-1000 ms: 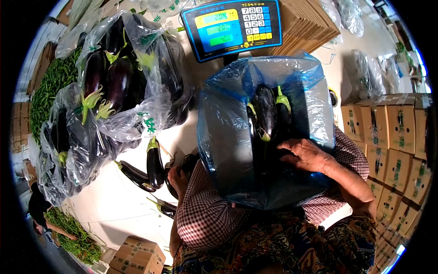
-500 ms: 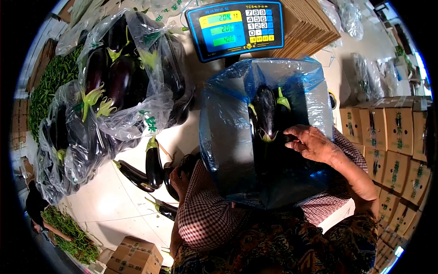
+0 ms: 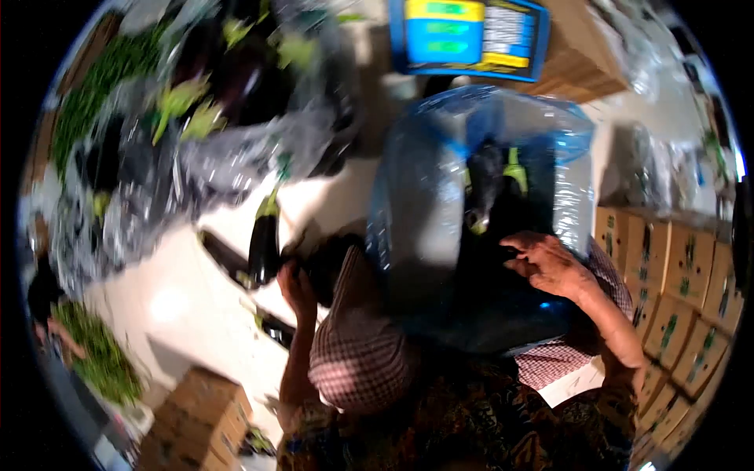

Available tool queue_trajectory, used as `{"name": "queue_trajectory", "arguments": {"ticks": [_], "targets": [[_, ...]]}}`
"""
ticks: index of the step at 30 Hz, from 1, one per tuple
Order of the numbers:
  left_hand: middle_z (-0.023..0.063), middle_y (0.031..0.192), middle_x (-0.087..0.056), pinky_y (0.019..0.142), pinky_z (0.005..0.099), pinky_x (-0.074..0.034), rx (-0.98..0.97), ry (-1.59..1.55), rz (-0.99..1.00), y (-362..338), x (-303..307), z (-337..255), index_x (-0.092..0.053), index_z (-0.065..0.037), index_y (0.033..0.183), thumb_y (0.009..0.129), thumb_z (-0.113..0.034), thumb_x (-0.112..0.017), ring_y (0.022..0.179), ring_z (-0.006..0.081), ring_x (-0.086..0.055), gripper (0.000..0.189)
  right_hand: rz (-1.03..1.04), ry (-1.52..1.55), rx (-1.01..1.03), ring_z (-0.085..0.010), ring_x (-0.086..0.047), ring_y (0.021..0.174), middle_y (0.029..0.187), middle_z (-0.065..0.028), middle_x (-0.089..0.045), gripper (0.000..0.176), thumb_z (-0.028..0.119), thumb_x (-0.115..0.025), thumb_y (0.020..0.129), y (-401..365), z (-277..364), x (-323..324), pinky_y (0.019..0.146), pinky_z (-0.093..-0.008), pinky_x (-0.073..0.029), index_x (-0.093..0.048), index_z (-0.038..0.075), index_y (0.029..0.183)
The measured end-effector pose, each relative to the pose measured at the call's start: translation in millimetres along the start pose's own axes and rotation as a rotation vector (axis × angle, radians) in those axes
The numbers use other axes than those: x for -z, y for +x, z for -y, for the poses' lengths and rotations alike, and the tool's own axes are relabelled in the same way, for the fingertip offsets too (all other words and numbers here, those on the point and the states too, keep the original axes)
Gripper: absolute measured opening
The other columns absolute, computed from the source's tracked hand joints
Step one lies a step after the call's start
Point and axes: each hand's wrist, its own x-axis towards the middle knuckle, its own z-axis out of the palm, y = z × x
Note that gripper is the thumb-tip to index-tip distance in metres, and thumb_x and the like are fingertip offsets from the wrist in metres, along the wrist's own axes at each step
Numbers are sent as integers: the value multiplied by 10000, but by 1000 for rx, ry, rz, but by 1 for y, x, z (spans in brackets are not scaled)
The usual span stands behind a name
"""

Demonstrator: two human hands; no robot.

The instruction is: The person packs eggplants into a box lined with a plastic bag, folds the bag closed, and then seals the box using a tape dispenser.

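My left hand point(image 3: 297, 292) is low on the left beside my knee, blurred, its fingers curled against a dark eggplant point(image 3: 328, 265). An upright-looking eggplant point(image 3: 265, 243) with a green stem lies just beyond it, near another eggplant point(image 3: 224, 257) and one lower down point(image 3: 275, 328). My right hand point(image 3: 550, 267) hovers inside the opening of a box lined with a blue plastic bag point(image 3: 416, 228). Its fingers are bent but apart, with nothing visible in them. Inside the liner lie eggplants point(image 3: 485, 184), one showing a green stem point(image 3: 514, 169); the lower interior is too dark to make out.
Clear plastic bags of eggplants point(image 3: 236, 149) stand at left. A digital scale display point(image 3: 471, 35) and flattened cardboard point(image 3: 581, 55) are at the back. Stacked cartons point(image 3: 667, 290) line the right; another carton point(image 3: 196, 420) and green peppers point(image 3: 98, 353) are lower left.
The view has shifted, blurring much of the scene. My left hand has moved slightly left and toward me, covering the eggplant beside it. My right hand stays over the lined box.
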Motion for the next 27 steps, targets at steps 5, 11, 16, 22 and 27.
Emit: {"name": "queue_trajectory", "arguments": {"ticks": [5,11,16,22,27], "targets": [[200,1087,-533,907,416,-416,299,111,-94,13,52,13,-535,-29,1166,807,-100,-589,1030,355,-510,369,147,2,-128,-340,-591,1015,1158,-167,-609,367,49,-594,816,4,6,-2,875,-381,-479,-574,24,1182],[231,1095,-526,911,458,-399,9,369,-75,45,49,79,-475,5,1239,728,-214,-712,1016,416,-487,604,194,-87,-55,-363,-572,1021,1109,-188,-608,337,128,-649,824,5,0,-21,892,-390,-469,-577,-2,1127],[206,1242,-528,910,466,-444,146,406,136,99,24,74,-388,-109,1382,749,-386,-715,1084,403,-525,765,239,-148,-65,-287,-574,1018,1093,-135,-594,319,214,-554,902,9,7,-24,870,-339,-463,-546,29,1162],[186,1158,-527,865,479,-455,377,511,465,133,1,78,-328,-129,1392,674,-381,-762,1082,376,-527,876,197,-629,176,-260,-573,998,1070,-116,-584,279,203,-549,900,-4,-24,-42,833,-311,-471,-537,39,1125],[177,1042,-507,825,464,-458,169,512,363,125,13,76,-355,-107,1338,618,-308,-793,965,386,-531,866,192,-11,-29,-289,-589,955,1019,-129,-599,313,170,-621,847,5,-6,-28,795,-351,-490,-547,42,1123]]}}
